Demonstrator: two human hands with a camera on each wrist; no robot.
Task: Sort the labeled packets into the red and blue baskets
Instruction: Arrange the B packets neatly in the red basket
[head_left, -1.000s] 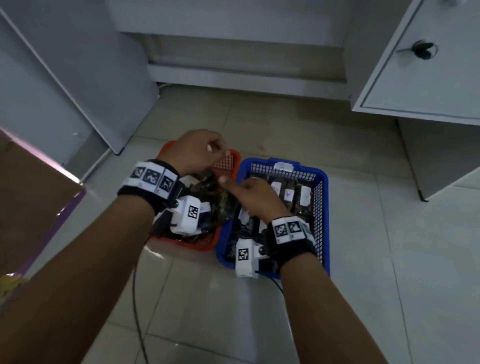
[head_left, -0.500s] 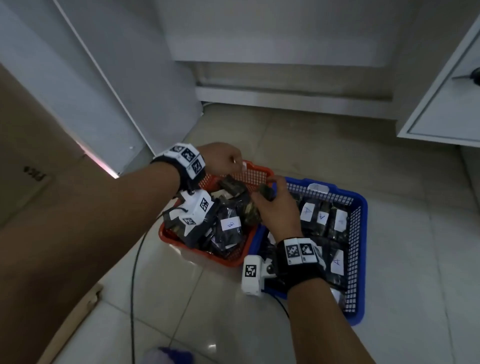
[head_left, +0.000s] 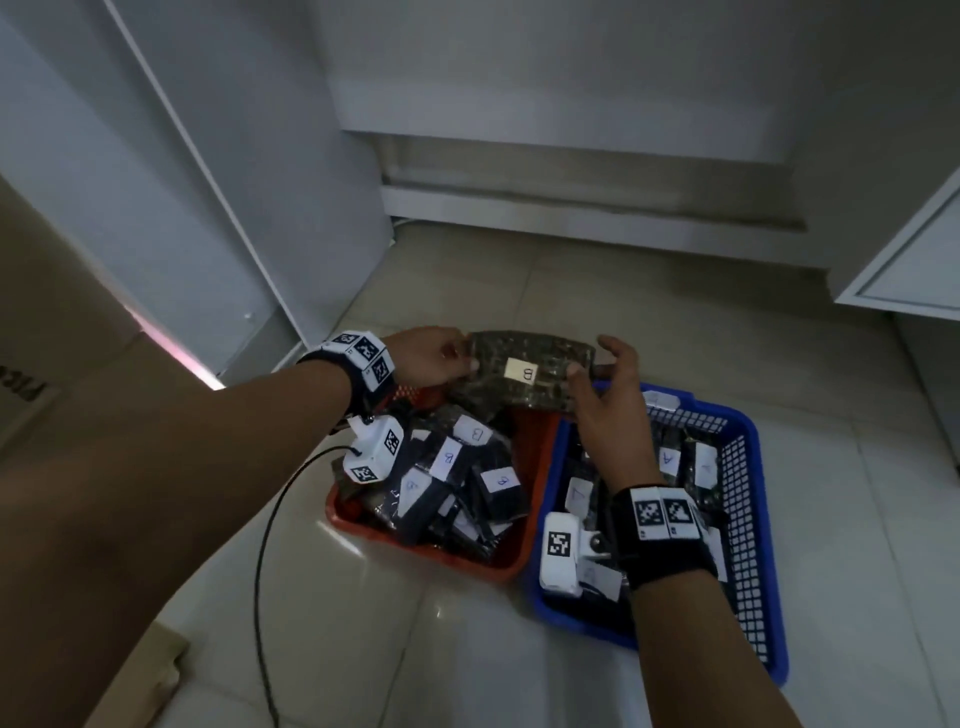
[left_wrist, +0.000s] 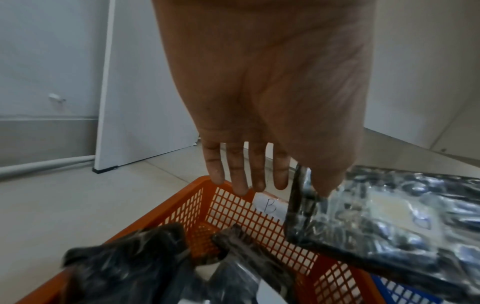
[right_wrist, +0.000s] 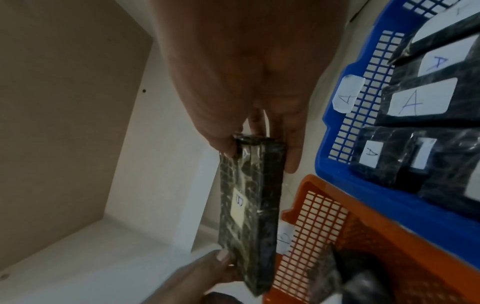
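Head view: dark plastic-wrapped packet (head_left: 530, 375) labelled B, long axis left-right; pinched endwise by left hand (head_left: 434, 357) and right hand (head_left: 613, 410); above red basket (head_left: 511, 558), beside blue basket (head_left: 750, 431).

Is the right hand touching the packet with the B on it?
Touching. The right wrist view shows the right hand pinching the end of the packet, thumb on one face and fingers on the other, with no gap.
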